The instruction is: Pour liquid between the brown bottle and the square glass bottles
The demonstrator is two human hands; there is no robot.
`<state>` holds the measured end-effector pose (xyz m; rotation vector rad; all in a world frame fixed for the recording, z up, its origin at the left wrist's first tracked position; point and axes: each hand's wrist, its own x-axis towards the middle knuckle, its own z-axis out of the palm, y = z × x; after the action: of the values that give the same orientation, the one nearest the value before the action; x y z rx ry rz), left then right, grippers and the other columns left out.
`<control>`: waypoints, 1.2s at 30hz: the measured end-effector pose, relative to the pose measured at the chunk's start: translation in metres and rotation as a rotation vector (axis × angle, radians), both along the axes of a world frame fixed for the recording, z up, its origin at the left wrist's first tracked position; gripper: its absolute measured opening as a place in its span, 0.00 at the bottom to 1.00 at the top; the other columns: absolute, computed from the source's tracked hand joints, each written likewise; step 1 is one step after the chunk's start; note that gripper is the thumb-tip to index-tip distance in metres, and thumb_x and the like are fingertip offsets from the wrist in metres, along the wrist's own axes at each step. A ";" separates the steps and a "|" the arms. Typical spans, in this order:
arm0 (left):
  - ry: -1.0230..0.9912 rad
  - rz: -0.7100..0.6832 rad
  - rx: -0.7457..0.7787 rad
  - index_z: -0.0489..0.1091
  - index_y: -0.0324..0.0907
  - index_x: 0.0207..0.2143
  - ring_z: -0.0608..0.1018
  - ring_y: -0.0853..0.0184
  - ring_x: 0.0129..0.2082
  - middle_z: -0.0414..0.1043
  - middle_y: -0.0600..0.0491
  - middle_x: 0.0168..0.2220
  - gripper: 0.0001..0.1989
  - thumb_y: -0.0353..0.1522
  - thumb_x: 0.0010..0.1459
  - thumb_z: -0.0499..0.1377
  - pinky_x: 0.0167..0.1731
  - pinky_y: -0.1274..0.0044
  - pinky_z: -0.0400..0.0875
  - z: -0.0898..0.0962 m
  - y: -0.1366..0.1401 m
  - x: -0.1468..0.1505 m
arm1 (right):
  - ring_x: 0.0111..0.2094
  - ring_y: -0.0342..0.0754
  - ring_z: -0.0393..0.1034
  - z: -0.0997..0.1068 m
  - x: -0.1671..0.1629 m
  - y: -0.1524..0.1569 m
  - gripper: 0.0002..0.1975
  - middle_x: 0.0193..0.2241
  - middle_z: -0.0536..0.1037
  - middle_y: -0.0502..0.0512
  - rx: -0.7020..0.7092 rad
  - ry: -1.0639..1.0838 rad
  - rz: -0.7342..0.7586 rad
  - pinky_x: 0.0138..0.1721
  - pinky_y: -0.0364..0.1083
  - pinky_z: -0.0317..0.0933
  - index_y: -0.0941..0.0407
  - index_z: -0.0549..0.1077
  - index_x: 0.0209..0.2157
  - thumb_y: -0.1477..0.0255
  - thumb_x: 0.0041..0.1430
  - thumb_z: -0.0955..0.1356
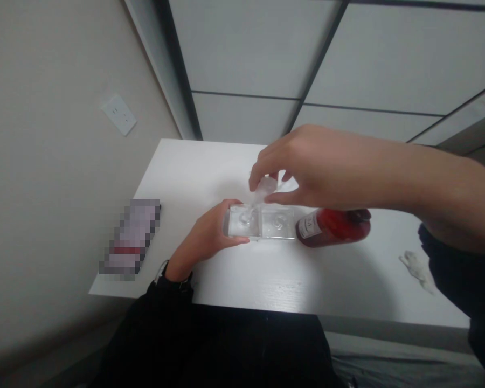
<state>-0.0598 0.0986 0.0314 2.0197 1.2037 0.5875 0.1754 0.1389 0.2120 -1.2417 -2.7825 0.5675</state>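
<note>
My left hand (208, 229) grips the left end of a clear two-compartment container (278, 229) on the white table, thumb along the near side and fingers behind. Each compartment shows a round shape inside. Above the left compartment, my right hand (293, 164) pinches a small translucent whitish piece (265, 187); its kind is hard to make out. That piece is tilted down towards the container. A dark red bottle (337, 226) with a white label lies or leans at the container's right end, beneath my right forearm.
The white table (267, 280) ends at a near edge by my body. A pixelated flat object (133, 234) lies at its left side, and a crumpled whitish scrap (414, 267) at the right. Behind stand white panels (250, 48); a wall with a socket (120, 115) is left.
</note>
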 end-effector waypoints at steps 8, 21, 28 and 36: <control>0.002 0.010 -0.061 0.67 0.47 0.60 0.81 0.50 0.58 0.78 0.46 0.59 0.33 0.37 0.54 0.74 0.60 0.60 0.75 0.006 -0.003 0.000 | 0.44 0.52 0.81 -0.013 0.063 0.061 0.12 0.42 0.87 0.57 -0.099 0.046 -0.126 0.46 0.50 0.71 0.54 0.82 0.44 0.62 0.65 0.71; 0.005 0.005 -0.134 0.69 0.46 0.59 0.80 0.52 0.58 0.78 0.47 0.58 0.33 0.36 0.53 0.74 0.61 0.61 0.73 0.005 0.000 -0.003 | 0.45 0.51 0.78 -0.163 0.050 0.153 0.15 0.41 0.86 0.53 -0.571 0.289 0.090 0.54 0.51 0.69 0.53 0.84 0.39 0.62 0.50 0.78; 0.012 0.000 -0.096 0.68 0.46 0.60 0.80 0.51 0.59 0.77 0.47 0.59 0.33 0.38 0.53 0.73 0.62 0.61 0.73 0.003 0.001 -0.003 | 0.62 0.56 0.74 -0.109 0.093 0.112 0.20 0.60 0.80 0.55 -0.335 0.415 -0.028 0.65 0.57 0.68 0.48 0.85 0.50 0.56 0.57 0.78; 0.038 0.038 -0.061 0.68 0.45 0.58 0.82 0.49 0.55 0.80 0.46 0.56 0.34 0.42 0.52 0.72 0.59 0.59 0.75 0.002 0.001 -0.004 | 0.64 0.59 0.74 -0.152 0.146 -0.074 0.37 0.62 0.80 0.60 -0.030 0.985 -0.582 0.70 0.65 0.63 0.46 0.76 0.61 0.35 0.66 0.64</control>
<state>-0.0639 0.0999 0.0337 1.9687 1.2700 0.5267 0.3214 0.0650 0.0604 -1.2171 -1.5410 0.8471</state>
